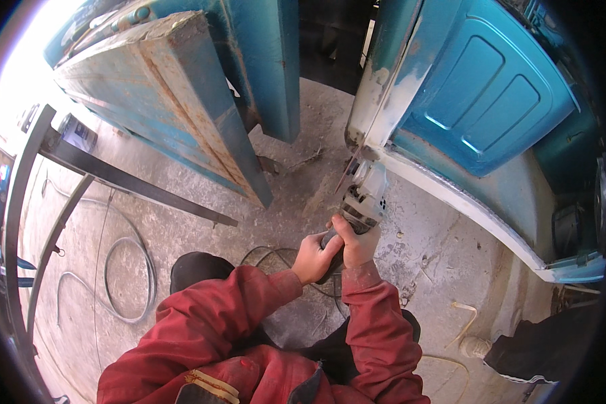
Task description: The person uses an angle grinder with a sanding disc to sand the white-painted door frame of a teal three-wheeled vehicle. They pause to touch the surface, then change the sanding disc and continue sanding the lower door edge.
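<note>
Both my hands grip an angle grinder in front of my knees. My left hand is closed around the rear of its dark body, and my right hand wraps it just ahead, nearer the head. The grinder's disc, seen nearly edge-on, is by the lower corner of a blue vehicle body, where the pillar meets a pale, bare sill. Whether the disc touches the metal I cannot tell. Paint on the pillar's lower end is worn to white and brown patches.
A large rusty blue panel stands to the left of the grinder. A dark metal frame reaches in from the left, near a coiled grey hose and a bucket. Cable lies beneath my hands. Dark cloth is at the lower right.
</note>
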`<state>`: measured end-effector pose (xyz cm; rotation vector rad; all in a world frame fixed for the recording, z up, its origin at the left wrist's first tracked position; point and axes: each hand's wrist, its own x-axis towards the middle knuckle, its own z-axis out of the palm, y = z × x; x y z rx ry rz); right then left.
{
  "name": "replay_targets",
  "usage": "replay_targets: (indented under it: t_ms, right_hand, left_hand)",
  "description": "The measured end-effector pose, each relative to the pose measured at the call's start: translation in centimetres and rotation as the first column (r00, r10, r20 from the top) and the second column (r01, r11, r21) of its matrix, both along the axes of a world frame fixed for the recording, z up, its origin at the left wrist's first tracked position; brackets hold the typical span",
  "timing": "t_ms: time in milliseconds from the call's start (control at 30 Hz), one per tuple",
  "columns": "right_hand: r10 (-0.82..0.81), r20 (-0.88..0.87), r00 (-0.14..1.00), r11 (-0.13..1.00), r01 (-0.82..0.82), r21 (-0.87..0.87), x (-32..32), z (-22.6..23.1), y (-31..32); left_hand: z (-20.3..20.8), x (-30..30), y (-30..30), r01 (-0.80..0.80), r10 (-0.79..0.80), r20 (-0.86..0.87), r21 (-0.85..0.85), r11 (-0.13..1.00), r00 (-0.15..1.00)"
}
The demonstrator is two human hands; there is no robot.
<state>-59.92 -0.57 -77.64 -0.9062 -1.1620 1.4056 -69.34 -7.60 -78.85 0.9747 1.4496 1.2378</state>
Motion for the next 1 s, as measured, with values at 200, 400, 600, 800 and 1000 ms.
replay_targets:
  t_ms: [200,400,600,800,1000]
  right_hand:
    - [0.005,0.003,1.0,1.0,-0.005,-0.001,0.1,0.2,0.0]
    - [0.003,-0.017,1.0,1.0,-0.003,-0.009,0.0,0.6,0.1]
    - [0.008,-0.014,1.0,1.0,-0.008,0.006,0.1,0.9,0.1]
    - [0.006,0.005,1.0,1.0,-0.006,-0.004,0.1,1.2,0.1]
    - [0.038,-0.025,0.999,0.997,-0.04,-0.069,0.4,1.4,0.1]
  left_hand:
    - [0.1,0.0,0.1,0.006,-0.006,-0.004,-0.013,1.0,1.0]
    - [0.6,0.0,0.1,0.004,-0.004,-0.018,-0.002,1.0,1.0]
    - [1.1,0.3,0.1,-0.004,0.005,-0.032,0.033,0.999,0.999]
    - [1.2,0.4,0.2,-0.01,0.011,-0.013,0.038,0.999,1.0]
    - [1.5,0.4,0.2,-0.002,0.002,-0.015,0.052,0.999,1.0]
